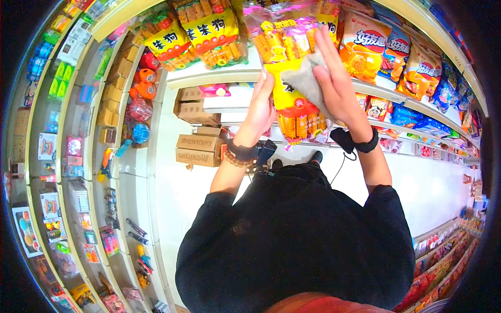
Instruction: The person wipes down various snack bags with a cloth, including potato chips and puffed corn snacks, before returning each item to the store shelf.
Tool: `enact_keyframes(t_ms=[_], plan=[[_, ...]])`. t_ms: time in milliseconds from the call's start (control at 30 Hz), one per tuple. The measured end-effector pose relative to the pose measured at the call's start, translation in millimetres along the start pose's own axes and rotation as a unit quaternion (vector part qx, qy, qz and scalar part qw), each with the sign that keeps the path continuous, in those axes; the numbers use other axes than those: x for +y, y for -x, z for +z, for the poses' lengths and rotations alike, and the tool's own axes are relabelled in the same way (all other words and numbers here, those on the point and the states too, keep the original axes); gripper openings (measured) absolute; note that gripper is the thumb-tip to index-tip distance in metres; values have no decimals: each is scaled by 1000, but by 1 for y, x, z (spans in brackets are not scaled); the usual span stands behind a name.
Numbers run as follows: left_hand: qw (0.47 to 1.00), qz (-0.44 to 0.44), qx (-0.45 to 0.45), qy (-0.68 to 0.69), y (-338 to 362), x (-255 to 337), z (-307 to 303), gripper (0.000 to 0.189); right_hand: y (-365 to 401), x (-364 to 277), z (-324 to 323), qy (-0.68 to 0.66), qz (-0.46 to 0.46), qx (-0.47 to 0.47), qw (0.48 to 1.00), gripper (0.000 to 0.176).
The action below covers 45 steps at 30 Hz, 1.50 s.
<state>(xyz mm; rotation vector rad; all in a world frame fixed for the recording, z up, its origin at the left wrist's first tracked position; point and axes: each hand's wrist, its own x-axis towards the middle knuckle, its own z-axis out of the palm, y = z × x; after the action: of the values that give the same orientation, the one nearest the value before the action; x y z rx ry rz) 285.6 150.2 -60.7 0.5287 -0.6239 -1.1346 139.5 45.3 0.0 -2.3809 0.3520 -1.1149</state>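
A clear snack bag (292, 101) with a yellow and red label and a purple-pink top is upright in front of me, filled with orange-brown sticks. My left hand (259, 107) grips its left edge, thumb along the front. Against the bag's right side, my right hand (336, 86) presses a grey cloth (308, 83), its fingers long and its thumb over the cloth. Similar yellow-labelled snack bags (211, 34) stand on the shelf just behind.
Orange snack bags (364, 47) line the shelf (219, 75) to the right. Cardboard boxes (198, 149) sit on the floor below. Toy-filled shelves (62, 156) curve along the left, and more stocked racks (443, 266) are at lower right.
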Motion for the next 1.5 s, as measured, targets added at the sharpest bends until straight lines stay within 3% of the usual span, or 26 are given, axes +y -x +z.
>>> enact_keyframes(t_ms=[233,367,400,500,633,767,800,900,933,1067,1167,1500], plan=[[996,-50,-70,-1,9,-7,-5,49,-35,11,-13,-35,-8,78,996,51],[998,-39,-56,-15,8,-8,-5,48,-38,-4,-6,-107,83,111,985,54],[998,-33,-59,-2,6,-8,-6,48,-33,9,-4,-133,76,121,981,64],[998,-23,-58,26,1,-5,-9,49,-20,26,-3,-116,162,67,978,72],[999,-20,-11,34,-3,-4,-11,46,-4,16,-6,-334,266,-48,903,66],[999,2,30,46,-7,3,-4,45,24,30,1,-299,270,-99,910,59],[998,12,37,53,-11,5,-5,45,27,22,0,-323,306,-110,889,66],[996,38,59,52,-14,13,-2,46,49,24,3,-311,311,-132,888,77],[996,40,64,53,-16,16,-3,46,51,23,1,-322,314,-147,881,87],[996,36,67,54,-16,20,2,52,60,21,3,-342,269,-157,887,93],[996,18,87,7,-16,13,1,58,62,18,0,-338,319,-166,870,88],[994,28,74,-79,-9,-2,-19,60,50,19,13,-274,270,-110,916,68]])
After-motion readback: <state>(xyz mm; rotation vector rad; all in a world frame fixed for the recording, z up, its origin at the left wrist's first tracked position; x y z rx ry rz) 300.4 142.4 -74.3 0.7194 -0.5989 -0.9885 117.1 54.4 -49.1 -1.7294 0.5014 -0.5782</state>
